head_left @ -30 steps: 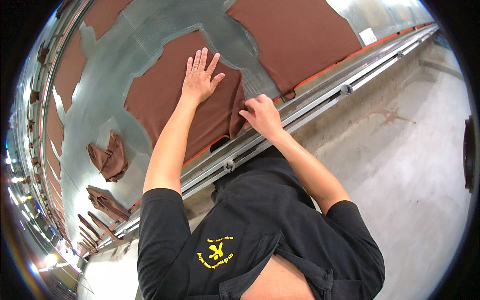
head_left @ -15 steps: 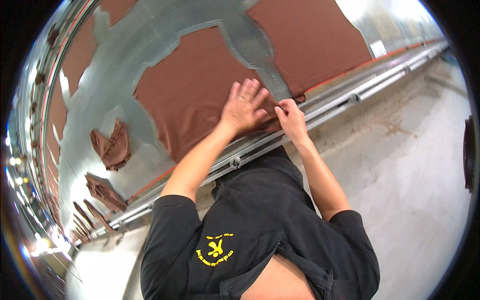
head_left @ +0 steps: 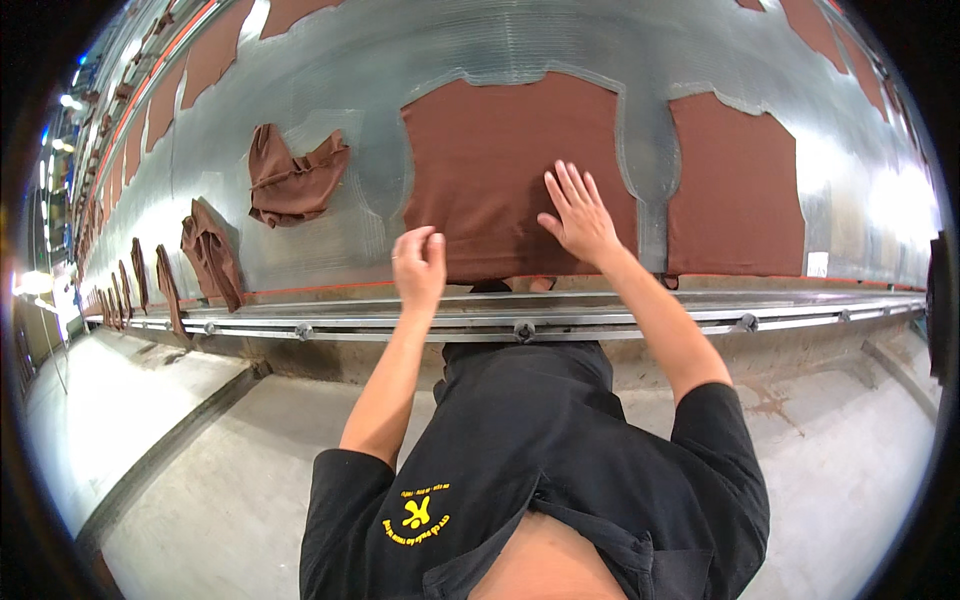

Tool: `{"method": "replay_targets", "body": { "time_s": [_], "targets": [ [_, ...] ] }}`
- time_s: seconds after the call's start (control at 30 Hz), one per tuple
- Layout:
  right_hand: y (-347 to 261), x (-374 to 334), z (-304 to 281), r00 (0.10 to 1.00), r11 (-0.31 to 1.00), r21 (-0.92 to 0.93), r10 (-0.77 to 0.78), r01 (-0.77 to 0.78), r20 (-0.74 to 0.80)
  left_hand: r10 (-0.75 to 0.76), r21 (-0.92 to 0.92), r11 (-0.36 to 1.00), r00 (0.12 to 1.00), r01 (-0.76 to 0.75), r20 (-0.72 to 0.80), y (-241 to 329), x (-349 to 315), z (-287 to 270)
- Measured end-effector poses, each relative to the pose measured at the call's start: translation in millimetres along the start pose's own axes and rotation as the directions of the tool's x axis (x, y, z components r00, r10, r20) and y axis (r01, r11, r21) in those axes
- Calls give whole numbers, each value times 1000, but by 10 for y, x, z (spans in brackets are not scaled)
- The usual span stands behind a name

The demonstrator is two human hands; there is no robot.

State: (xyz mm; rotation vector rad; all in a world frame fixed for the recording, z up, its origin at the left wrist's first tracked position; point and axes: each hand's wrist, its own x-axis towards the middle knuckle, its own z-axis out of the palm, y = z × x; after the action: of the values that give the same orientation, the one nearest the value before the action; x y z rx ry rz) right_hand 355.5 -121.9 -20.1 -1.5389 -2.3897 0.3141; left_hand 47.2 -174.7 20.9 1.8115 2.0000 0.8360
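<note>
Your brown cloth (head_left: 510,140) lies spread nearly flat, reaching under and beyond your right fingers (head_left: 572,185), though whether they touch it can't be told. It's cut like a shirt body: the shaped top edge lies well beyond those fingers, with curved sides. Its lower left part sits beside your left fingers (head_left: 415,241), partly hidden; soft creases show between the two.

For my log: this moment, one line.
left hand: curled at lower-left edge, brown panel | right hand: open over panel | crumpled cloth: left of panel
</note>
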Motion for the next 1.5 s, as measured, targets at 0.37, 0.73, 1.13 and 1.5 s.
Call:
{"method": "replay_targets", "body": {
  "time_s": [0.37,0.73,1.13,1.5],
  "targets": [
    [-127,1040,225,962,956,-174,-205,237,180,-497,-72,827,785,557,370,-621,19,-223],
    [-571,617,338,899,892,260,-415,370,142,-393,-271,823,844,500,365,-536,228,-226],
    [-860,1175,497,953,945,159,-297,285,60,-286,-224,912,925,343,250,-452,189,-383],
    [-751,1351,512,915,867,331,-402,373,23,-529,-220,799,828,559,182,-564,111,-303]
  ]
}}
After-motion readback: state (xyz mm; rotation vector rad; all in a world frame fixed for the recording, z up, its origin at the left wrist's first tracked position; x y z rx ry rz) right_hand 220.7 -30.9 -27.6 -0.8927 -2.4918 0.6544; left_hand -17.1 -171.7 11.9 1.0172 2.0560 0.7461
